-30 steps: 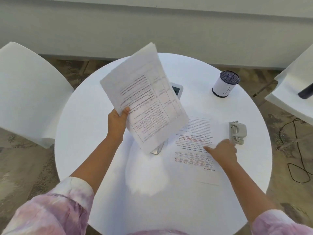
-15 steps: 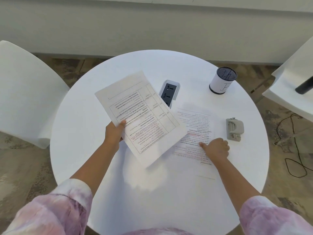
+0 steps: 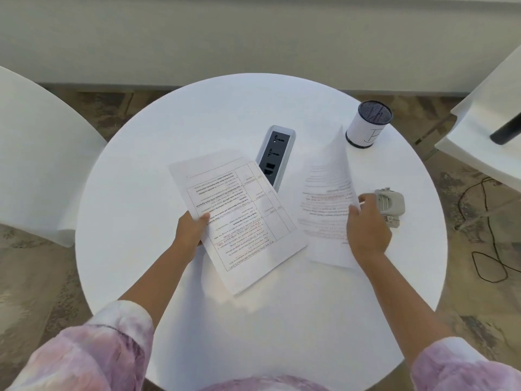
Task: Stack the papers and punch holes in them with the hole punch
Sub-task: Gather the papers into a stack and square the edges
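My left hand [image 3: 191,227] grips a printed sheet with a table on it [image 3: 239,218] by its left edge and holds it low over the round white table [image 3: 135,193]. My right hand [image 3: 368,227] holds a second printed sheet [image 3: 327,198] by its right edge; that edge is lifted and the sheet is tilted up. A grey hole punch [image 3: 390,203] lies on the table just right of my right hand, partly hidden by my fingers.
A grey power socket unit [image 3: 275,156] is set in the table's middle, partly under the left sheet. A white cup with a dark mesh top [image 3: 368,124] stands at the back right. White chairs [image 3: 33,165] flank the table; black cables [image 3: 490,249] lie on the floor at right.
My left hand has lowered its sheet toward the table. My right hand has gone from pressing on the second sheet to gripping its right edge and lifting it.
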A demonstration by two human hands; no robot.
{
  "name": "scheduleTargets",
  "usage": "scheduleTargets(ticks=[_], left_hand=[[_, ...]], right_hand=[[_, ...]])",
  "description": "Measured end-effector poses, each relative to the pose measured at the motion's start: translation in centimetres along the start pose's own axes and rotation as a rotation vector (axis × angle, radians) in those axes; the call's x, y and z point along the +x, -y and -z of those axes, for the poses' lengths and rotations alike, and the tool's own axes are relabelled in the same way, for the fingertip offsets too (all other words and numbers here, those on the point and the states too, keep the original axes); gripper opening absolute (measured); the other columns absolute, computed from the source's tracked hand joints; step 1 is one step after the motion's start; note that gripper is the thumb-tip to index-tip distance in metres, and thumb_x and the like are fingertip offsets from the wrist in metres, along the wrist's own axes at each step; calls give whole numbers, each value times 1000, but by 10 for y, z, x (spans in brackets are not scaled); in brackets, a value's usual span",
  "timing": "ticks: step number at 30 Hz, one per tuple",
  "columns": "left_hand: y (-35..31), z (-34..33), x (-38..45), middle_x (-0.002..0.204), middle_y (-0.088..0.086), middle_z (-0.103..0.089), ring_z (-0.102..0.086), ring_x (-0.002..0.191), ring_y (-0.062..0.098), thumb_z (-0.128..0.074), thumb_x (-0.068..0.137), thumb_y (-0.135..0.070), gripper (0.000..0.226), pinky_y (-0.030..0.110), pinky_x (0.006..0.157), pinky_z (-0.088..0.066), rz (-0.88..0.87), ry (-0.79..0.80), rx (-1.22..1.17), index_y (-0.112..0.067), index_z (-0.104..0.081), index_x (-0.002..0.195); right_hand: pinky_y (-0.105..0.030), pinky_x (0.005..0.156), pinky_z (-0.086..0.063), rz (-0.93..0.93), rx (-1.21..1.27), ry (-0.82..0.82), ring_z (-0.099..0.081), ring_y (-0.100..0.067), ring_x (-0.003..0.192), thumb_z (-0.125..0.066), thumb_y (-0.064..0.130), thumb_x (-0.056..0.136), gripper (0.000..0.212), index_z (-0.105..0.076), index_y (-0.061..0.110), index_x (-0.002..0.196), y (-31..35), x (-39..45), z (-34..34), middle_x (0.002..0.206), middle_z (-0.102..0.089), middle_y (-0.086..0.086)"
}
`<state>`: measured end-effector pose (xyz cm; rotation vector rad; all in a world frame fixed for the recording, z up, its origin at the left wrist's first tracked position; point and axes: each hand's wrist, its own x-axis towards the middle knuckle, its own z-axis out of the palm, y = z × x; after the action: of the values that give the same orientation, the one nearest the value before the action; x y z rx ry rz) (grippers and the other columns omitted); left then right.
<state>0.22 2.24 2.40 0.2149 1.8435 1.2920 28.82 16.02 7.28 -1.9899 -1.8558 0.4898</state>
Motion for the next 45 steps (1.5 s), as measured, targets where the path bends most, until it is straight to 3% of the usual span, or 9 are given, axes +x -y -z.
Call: scheduleTargets(ticks=[6,10,14,23,28,32,37,41,45], left_hand=[[1,3,9,109,7,-63,-61,95,29,-51,92,-16,20,41,76,-53,46,72,152,-17,-55,112],[1,11,13,112,13,-62,-63,96,32,-53,92,-26,28,44,77,-54,65,31,167,-7,-52,112],[0,13,13,96,13,-55,-53,81,27,-43,95,-29,21,35,67,-47,77,-2,142,-8,-45,95],[2,10,8,73,2,-52,-48,58,16,-38,98,-24,21,28,59,-45,57,-7,59,-10,-46,86],[3,4,2,91,2,-64,-62,77,18,-56,91,-27,16,32,66,-54,-17,55,64,-15,-56,102],[6,-1,0,98,9,-67,-64,87,26,-60,89,-17,23,40,77,-54,-24,117,55,-15,-56,111],[0,-1,-2,88,12,-65,-62,84,27,-57,90,-14,19,40,78,-49,-109,188,55,-22,-59,107],[-14,0,-5,86,-9,-73,-68,79,12,-56,90,-14,25,36,78,-51,-149,234,-2,-22,-58,114],[-33,-3,-9,95,-6,-72,-67,89,19,-56,90,-14,26,40,84,-52,-196,242,-50,-20,-57,116]], right_hand=[[-32,70,-36,320,158,-153,-59,-30,91,-46,20,94,22,-50,8,112,31,14,34,109,-64,-7],[-30,74,-41,329,347,-148,-53,-20,84,-48,25,94,23,-51,10,110,46,21,46,98,-60,2],[-19,61,-32,265,424,38,-52,-18,86,-50,28,94,26,-53,7,109,47,30,33,96,-57,1],[-35,92,-43,268,310,422,-56,-28,112,-50,39,91,47,-49,3,121,38,11,-24,121,-60,-14],[-43,79,-49,335,240,508,-61,-33,92,-43,37,95,35,-45,8,114,45,-18,-50,100,-64,-14],[-37,71,-46,364,150,582,-59,-28,87,-43,38,95,28,-42,12,103,48,-23,-63,90,-55,-1],[-30,80,-41,247,204,523,-52,-19,99,-57,32,88,39,-46,14,121,32,-17,-68,105,-48,2],[-34,92,-44,135,334,543,-52,-21,107,-59,32,87,51,-41,14,132,32,-11,-59,117,-50,2],[-46,98,-46,148,529,599,-57,-21,112,-54,19,91,35,-46,16,125,45,-3,-47,122,-59,-3]])
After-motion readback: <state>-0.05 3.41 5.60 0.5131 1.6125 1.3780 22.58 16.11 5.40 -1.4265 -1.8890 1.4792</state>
